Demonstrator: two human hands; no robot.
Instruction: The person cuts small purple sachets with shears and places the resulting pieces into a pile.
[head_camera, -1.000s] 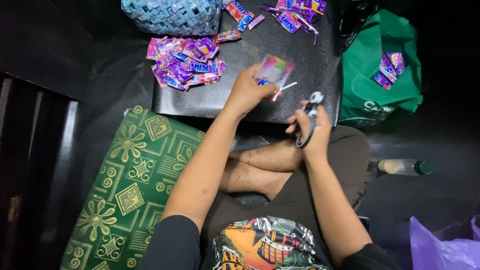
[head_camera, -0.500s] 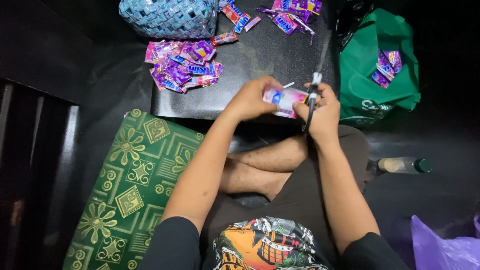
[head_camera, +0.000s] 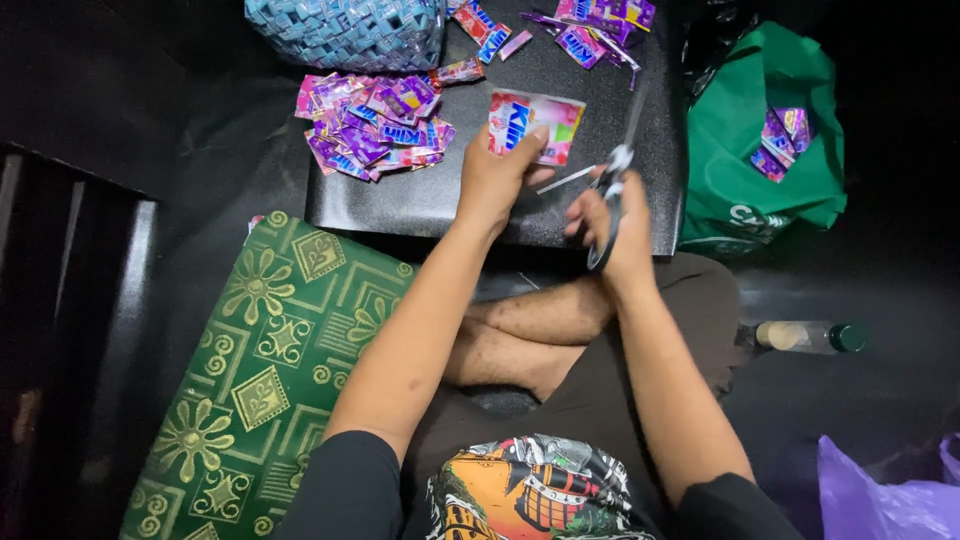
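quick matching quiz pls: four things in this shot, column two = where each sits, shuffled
1. sachet
2. scissors
3. woven basket
4. bottle

A. lying on the floor, right of the person's leg
B. in the right hand
C. top edge of view, behind the wrapper pile
D. in the left hand, over the black board

Pairs: 1-D, 2-B, 3-C, 4-A

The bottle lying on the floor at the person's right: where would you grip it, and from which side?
Probably across the clear body of the bottle, coming from above. It lies on its side, green cap pointing away from the person's leg, with its upper side uncovered; the rounded body offers more hold than the small cap.
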